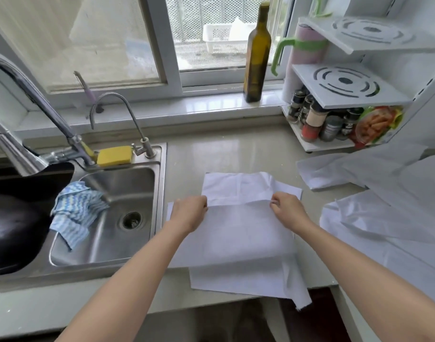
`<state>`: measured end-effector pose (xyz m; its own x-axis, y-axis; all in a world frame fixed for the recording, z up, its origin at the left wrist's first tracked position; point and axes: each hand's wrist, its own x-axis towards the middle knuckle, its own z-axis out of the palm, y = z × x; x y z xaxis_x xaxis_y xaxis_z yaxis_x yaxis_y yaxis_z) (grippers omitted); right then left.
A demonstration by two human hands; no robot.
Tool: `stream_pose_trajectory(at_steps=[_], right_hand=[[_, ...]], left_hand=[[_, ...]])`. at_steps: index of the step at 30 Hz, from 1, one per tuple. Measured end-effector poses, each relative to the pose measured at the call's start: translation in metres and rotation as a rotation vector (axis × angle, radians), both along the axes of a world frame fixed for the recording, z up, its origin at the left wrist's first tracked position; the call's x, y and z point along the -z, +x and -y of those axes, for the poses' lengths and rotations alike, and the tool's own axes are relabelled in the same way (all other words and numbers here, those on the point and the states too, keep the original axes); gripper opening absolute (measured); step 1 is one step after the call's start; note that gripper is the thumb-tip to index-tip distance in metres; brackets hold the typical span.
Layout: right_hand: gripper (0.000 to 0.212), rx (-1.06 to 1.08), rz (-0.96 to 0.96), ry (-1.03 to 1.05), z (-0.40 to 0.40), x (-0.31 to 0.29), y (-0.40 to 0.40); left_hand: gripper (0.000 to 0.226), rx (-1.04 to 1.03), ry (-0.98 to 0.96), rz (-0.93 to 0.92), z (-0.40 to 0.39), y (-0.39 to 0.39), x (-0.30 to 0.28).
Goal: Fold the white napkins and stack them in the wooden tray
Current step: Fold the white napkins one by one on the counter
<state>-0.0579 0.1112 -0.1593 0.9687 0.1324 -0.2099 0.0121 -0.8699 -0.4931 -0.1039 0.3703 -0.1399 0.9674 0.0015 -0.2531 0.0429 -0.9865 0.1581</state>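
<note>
A white napkin [236, 233] lies on the countertop in front of me, its near part folded up over the rest. My left hand [190, 213] pinches the folded edge at its left corner. My right hand [288, 209] pinches the same edge at its right corner. The napkin's far part [238, 185] lies flat beyond my hands, and a lower layer [236, 280] hangs past the counter's front edge. More white napkins [384, 193] lie loose in a heap at the right. No wooden tray is in view.
A steel sink [105, 218] with a blue striped cloth [75, 213] sits at the left, beside a black pan [14, 223]. A yellow sponge [115, 155] and taps stand behind it. A dark bottle [257, 58] is on the sill; a spice rack [335, 119] stands far right.
</note>
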Motion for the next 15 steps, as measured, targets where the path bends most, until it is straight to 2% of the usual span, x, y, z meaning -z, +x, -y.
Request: stream_pose_trajectory(at_steps=[5,8,15], right_hand=[[0.015,-0.178,-0.056,0.044,-0.013,0.015,0.038],[0.012,-0.259,-0.112,-0.027,-0.012,0.031,0.054],[0.014,-0.094,-0.066,-0.119,-0.002,0.055,0.057]], left_hand=[[0.018,-0.062,-0.055,-0.025,0.001,0.021,0.018],[0.014,-0.051,0.038,-0.052,0.002,0.029,0.028],[0.025,-0.002,0.086,-0.199,-0.003,0.044,0.044]])
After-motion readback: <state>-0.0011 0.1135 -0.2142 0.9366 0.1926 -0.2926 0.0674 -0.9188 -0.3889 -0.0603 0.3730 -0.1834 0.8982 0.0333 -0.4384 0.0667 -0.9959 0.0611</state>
